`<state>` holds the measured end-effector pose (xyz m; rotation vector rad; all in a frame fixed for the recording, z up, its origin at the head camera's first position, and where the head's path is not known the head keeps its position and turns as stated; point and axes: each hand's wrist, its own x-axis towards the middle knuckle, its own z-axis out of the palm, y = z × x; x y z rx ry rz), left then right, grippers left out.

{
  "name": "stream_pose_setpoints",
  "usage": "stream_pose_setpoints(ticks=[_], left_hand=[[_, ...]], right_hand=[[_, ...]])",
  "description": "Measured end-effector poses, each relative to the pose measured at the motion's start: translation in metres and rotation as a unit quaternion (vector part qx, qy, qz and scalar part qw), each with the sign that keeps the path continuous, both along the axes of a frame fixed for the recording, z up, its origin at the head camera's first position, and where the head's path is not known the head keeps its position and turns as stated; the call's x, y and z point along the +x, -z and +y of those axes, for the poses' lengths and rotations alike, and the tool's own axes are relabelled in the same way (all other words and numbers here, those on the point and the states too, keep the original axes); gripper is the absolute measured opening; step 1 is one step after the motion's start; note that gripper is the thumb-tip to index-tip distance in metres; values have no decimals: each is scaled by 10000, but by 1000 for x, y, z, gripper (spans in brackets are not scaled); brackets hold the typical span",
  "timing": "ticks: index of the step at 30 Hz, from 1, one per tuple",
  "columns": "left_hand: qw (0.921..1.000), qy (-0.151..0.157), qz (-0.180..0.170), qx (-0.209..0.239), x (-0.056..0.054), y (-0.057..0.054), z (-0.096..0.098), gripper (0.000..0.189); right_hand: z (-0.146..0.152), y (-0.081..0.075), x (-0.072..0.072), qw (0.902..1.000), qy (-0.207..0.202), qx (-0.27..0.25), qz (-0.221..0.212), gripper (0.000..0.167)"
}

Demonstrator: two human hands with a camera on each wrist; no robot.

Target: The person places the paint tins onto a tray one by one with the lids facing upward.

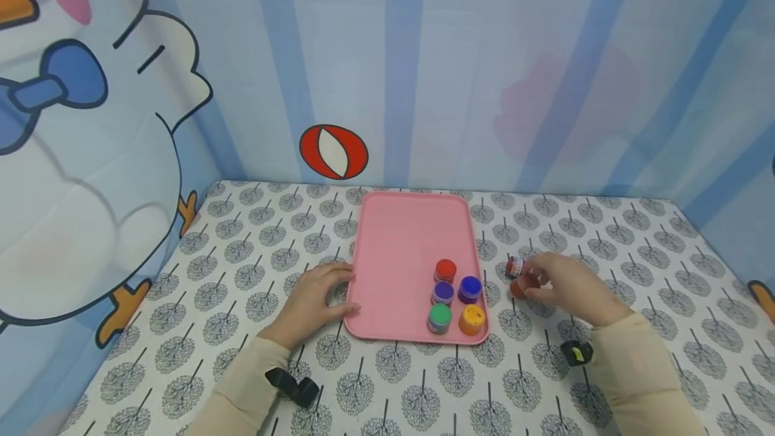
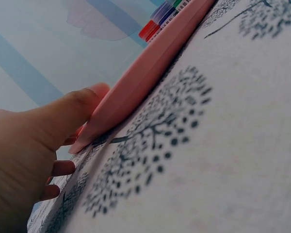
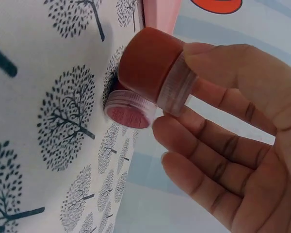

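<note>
My right hand pinches a brownish-red paint jar by its clear ribbed end, between thumb and fingers. Against it lies a second small jar on its side, with a dark pinkish-red round end facing the right wrist camera. Both are on the patterned cloth, right of a pink tray, the held one tilted. At the tray's left edge, my left hand rests its thumb and index finger on the rim, its fingers spread and relaxed. The other left fingertips are partly hidden behind the tray corner in the left wrist view.
On the tray's right side stand several jars: a red one, a purple one, a blue one, a green one and an orange one. A tree-print cloth covers the table, with a printed curtain behind.
</note>
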<state>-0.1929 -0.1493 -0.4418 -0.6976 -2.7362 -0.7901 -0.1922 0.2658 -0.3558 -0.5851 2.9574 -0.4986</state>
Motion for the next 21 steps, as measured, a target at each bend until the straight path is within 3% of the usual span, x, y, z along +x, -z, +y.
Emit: stream_pose_setpoints(ticks=[8,21], left_hand=[[10000,-8,-8,35,1,-2,1,56],[10000,-13,0,32,0,1,0,56]], right_hand=[[-9,-7,-2,9992,-304,51,273,16],[-25,-10,-6,9977,-378,138,549,30]])
